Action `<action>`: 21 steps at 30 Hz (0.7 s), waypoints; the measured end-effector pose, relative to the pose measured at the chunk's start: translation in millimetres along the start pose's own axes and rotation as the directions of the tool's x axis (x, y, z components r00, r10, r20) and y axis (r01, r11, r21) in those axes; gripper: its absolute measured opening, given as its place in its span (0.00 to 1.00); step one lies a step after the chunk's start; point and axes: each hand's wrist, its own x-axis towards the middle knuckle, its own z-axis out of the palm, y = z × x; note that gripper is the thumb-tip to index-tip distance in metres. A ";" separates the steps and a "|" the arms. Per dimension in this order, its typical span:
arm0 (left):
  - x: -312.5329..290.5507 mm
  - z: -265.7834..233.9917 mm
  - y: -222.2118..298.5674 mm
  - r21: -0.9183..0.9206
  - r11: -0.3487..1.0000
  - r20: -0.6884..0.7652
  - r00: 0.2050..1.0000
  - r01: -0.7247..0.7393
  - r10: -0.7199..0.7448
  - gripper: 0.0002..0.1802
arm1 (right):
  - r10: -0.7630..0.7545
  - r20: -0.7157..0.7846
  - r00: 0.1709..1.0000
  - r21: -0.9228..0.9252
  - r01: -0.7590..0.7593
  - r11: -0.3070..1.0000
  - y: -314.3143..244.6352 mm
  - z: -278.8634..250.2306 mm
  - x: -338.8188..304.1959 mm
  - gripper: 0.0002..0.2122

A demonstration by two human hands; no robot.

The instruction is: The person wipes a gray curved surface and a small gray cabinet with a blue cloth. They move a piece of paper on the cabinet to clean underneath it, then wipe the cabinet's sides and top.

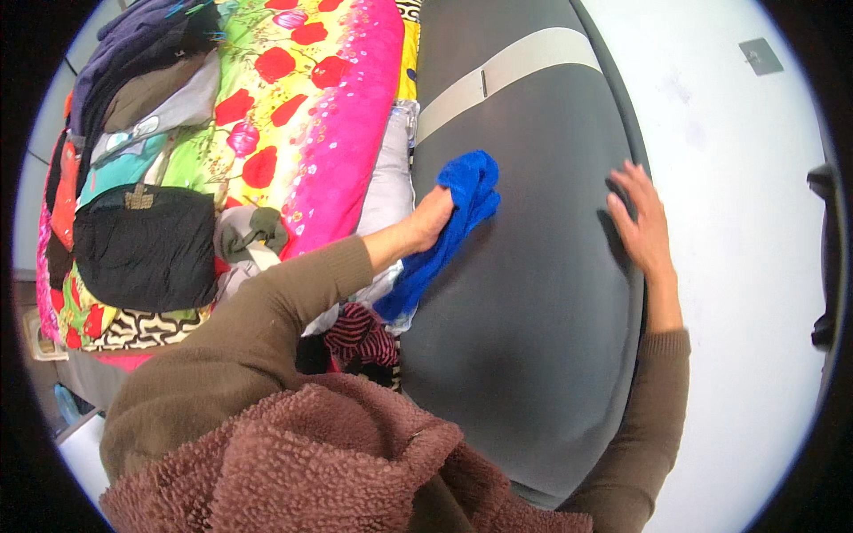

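A bright blue cloth [473, 188] is bunched in my left hand [432, 218], which is closed around it over the left part of a dark grey padded headboard [533, 302]. The cloth's loose end trails toward me along the headboard's left side, and my fingers are mostly hidden by its folds. My right hand [643, 229] is open and empty, fingers apart, at the headboard's right edge next to the white wall [746, 266]. Whether its palm rests on that edge I cannot tell.
A pale band [524, 64] crosses the headboard's far part. To the left lies a floral bedspread [293, 115] with piled clothes and a black folded garment [147, 249]. A light grey pillow [389, 182] and a striped cloth [362, 336] lie alongside the headboard. A wall plate [761, 56] is at upper right.
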 end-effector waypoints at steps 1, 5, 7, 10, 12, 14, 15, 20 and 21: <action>20.9 -11.0 6.3 -0.002 0.999 -0.014 0.999 0.038 -0.038 0.34 | -0.087 -0.048 0.995 -0.048 0.085 0.995 6.7 6.6 29.7 0.19; 95.7 -43.8 19.6 -0.025 0.999 -0.030 0.999 -0.039 0.038 0.31 | -0.300 -0.052 0.953 -0.306 0.270 0.913 22.6 51.4 152.4 0.20; 132.7 -59.5 21.9 0.062 0.995 0.001 0.997 -0.076 0.076 0.31 | -0.204 -0.040 0.978 -0.363 0.176 0.915 30.8 67.2 192.0 0.20; 182.1 -83.6 17.1 0.507 0.818 0.004 0.949 -0.274 0.315 0.30 | -0.089 -0.020 0.996 -0.275 0.080 0.958 33.6 89.4 220.1 0.22; 213.5 -94.4 9.2 0.813 0.494 0.053 0.884 -0.308 0.464 0.32 | -0.023 0.050 0.998 -0.282 0.036 0.959 35.6 95.2 222.7 0.26; 242.2 -103.2 3.4 0.928 0.356 -0.023 0.937 -0.109 0.348 0.34 | -0.079 0.041 0.996 -0.267 0.087 0.960 37.5 97.7 222.5 0.26; 256.1 -105.8 1.7 0.958 0.286 -0.082 0.959 0.001 0.270 0.34 | -0.090 0.041 0.995 -0.280 0.098 0.955 38.5 97.7 222.5 0.27; 324.6 -121.0 29.0 0.987 0.089 -0.149 0.970 0.133 0.194 0.31 | -0.018 0.141 0.990 -0.238 0.052 0.970 42.7 94.8 231.1 0.29; 328.2 -123.8 33.9 0.983 -0.006 -0.181 0.967 0.185 0.177 0.30 | -0.023 0.142 0.990 -0.226 0.055 0.973 42.8 95.0 232.4 0.29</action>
